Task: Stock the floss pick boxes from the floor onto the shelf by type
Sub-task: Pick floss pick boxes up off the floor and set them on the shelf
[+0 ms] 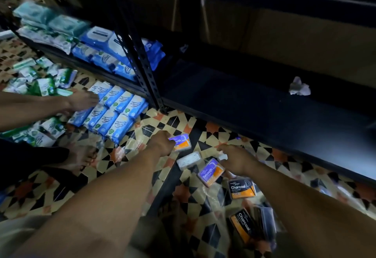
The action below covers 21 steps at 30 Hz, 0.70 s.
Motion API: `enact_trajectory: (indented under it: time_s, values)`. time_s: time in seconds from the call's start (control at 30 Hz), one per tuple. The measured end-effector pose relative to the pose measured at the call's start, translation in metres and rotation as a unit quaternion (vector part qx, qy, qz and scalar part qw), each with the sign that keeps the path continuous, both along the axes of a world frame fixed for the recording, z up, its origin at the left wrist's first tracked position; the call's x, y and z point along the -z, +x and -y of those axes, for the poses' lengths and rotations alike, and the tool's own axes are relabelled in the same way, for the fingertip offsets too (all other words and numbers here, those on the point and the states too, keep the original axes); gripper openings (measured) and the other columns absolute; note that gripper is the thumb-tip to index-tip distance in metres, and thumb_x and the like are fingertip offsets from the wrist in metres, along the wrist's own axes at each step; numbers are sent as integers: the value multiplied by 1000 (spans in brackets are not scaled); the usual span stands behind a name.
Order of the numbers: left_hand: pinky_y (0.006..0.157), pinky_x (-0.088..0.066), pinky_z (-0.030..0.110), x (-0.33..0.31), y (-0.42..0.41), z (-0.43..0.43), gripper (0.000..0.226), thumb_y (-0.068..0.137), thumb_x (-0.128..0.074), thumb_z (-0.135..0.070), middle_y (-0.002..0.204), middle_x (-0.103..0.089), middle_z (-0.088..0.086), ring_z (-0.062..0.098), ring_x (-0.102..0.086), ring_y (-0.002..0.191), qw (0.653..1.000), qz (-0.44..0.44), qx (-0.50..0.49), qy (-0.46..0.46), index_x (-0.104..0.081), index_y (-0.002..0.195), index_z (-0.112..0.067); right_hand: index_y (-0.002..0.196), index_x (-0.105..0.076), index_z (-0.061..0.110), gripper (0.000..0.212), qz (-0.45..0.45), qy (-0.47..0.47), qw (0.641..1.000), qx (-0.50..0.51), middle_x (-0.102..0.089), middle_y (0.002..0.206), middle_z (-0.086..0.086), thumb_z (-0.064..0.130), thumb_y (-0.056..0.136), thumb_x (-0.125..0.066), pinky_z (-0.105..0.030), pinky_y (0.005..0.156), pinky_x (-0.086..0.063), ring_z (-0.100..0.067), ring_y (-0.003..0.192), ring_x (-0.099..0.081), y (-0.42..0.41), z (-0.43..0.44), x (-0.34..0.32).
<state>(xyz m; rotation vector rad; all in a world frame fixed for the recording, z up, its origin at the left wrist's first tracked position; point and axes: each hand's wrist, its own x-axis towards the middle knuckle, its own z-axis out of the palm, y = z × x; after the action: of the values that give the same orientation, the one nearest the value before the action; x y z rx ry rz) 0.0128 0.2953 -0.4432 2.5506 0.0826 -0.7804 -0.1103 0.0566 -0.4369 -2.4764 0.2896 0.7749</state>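
My left hand (161,142) grips a purple-and-orange "Smooth" floss pick box (182,142) just above the patterned floor. My right hand (237,159) reaches down with its fingers curled over a second "Smooth" box (210,171) that lies on the floor; whether it grips the box I cannot tell. A white box (189,160) lies between the two. A black-and-orange "Charcoal" box (242,189) sits near my right wrist, and another "Charcoal" box (244,225) lies closer to me. The dark bottom shelf (254,103) runs behind them.
A crumpled white wrapper (300,89) lies on the shelf. A black shelf upright (142,64) stands left of it. Blue wipe packs (114,109) and green packs (40,86) cover the floor at left, where another person's hand (81,101) and bare foot (81,158) are.
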Motion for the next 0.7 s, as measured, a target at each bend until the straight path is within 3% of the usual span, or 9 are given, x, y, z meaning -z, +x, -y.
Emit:
enact_trajectory:
  time_s: [0.13, 0.3, 0.37, 0.47, 0.6, 0.7]
  values:
    - [91, -48, 28, -20, -3, 12, 44, 92, -66, -32, 131, -61, 11, 25, -62, 111, 999, 4, 34, -33, -58, 131, -14, 139, -50, 24, 50, 4, 11, 1000, 9, -60, 136, -4, 31, 91, -62, -30, 93, -48, -22, 117, -59, 5, 0, -17]
    - [85, -45, 27, -78, -12, 36, 43, 90, -68, -38, 128, -64, 5, 23, -61, 110, 982, -11, 184, -51, -61, 128, -18, 132, -57, 25, 47, 19, 37, 999, 1, -63, 125, 0, 38, 88, -66, -32, 93, -49, -17, 108, -59, 17, -2, -70]
    - [83, -46, 27, -112, -16, 44, 44, 92, -66, -39, 124, -64, 3, 21, -61, 109, 966, -6, 256, -28, -61, 129, -17, 127, -62, 22, 41, 26, 45, 998, -17, -63, 111, 5, 37, 89, -67, -30, 91, -50, -15, 103, -60, 21, 0, -103]
    - [86, -52, 29, -166, -20, 51, 44, 89, -67, -41, 114, -68, -1, 19, -64, 103, 951, 72, 301, -25, -62, 128, -22, 120, -65, 23, 35, 59, 36, 997, -30, -60, 94, 12, 41, 90, -67, -31, 91, -50, -13, 96, -62, 22, 9, -161]
    - [64, -44, 17, -239, -24, 50, 49, 88, -67, -49, 95, -69, -8, 5, -62, 81, 932, 189, 307, -45, -57, 133, -30, 126, -59, 32, 44, 110, 13, 993, -37, -66, 105, 8, 52, 88, -67, -33, 92, -51, -12, 96, -62, 18, 23, -237]
    - [70, -51, 24, -287, -25, 47, 48, 87, -67, -52, 90, -69, -12, 4, -65, 78, 925, 215, 309, -55, -58, 130, -33, 127, -55, 34, 44, 130, 10, 990, -55, -73, 92, 6, 53, 89, -65, -35, 91, -53, -9, 90, -66, 10, 29, -290]
